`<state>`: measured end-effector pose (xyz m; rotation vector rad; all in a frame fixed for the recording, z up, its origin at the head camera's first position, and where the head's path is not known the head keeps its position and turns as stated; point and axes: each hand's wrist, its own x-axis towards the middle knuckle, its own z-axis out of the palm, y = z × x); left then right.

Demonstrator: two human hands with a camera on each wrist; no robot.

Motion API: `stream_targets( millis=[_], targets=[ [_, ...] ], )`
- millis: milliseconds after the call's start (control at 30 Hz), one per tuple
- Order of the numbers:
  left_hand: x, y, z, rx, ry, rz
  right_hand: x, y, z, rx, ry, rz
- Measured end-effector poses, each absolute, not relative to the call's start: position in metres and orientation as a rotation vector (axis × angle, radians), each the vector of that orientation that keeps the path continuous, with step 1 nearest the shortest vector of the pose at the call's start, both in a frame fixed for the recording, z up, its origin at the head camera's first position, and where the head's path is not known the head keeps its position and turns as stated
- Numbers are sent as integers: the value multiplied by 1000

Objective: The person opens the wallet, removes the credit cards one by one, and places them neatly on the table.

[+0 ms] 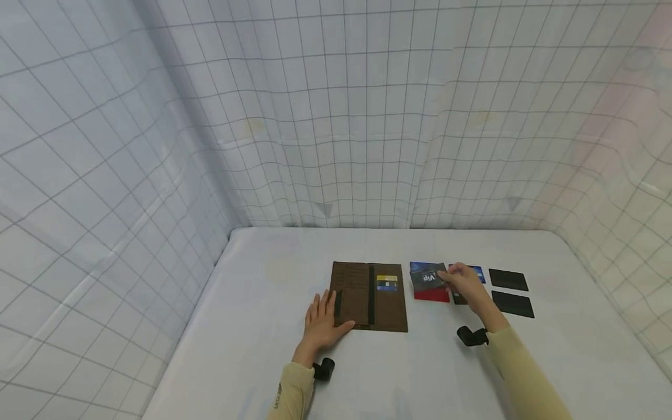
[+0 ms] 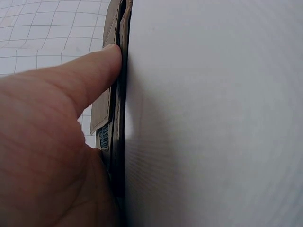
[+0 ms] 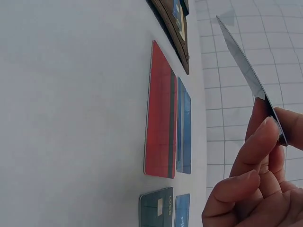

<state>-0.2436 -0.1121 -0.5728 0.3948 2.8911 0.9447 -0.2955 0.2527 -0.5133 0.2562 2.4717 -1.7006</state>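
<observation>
The right hand (image 1: 468, 284) pinches a grey card (image 1: 426, 278) while the spread left hand (image 1: 321, 325) touches the wallet (image 1: 389, 310).

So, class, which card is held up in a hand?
The grey Vip card: the right hand pinches it above the table. The others lie on the table or sit in the wallet.

1. Wallet (image 1: 389, 315): leather-like, matt, stitched.
2. Vip card (image 1: 427, 276): smooth, plastic-looking, with a sheen.
3. Red card (image 3: 158, 123): glossy, plastic-looking, faintly reflective.
4. Black cards (image 1: 508, 279): smooth, matt.
5. Table (image 1: 252, 297): smooth, matt.
6. Curtain (image 1: 325, 116): thin, creased; cloth or plastic, can't tell.
7. Sleeves (image 1: 525, 373): matt cloth.
</observation>
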Motion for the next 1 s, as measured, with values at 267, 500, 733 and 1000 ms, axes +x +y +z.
stream_targets(
  millis=[267,500,733,1000],
  targets=[
    [-244,-111,-566,365,2894,915,-272,252,-516,275,2473,-1656],
    [-245,-111,-567,356,2890,904,-257,249,-529,258,2494,-1608],
    [-244,-110,-566,371,2875,929,-242,247,-537,282,2561,-1515],
    [-244,-110,-567,360,2877,897,-234,248,-540,320,2681,-1354]
  ],
)
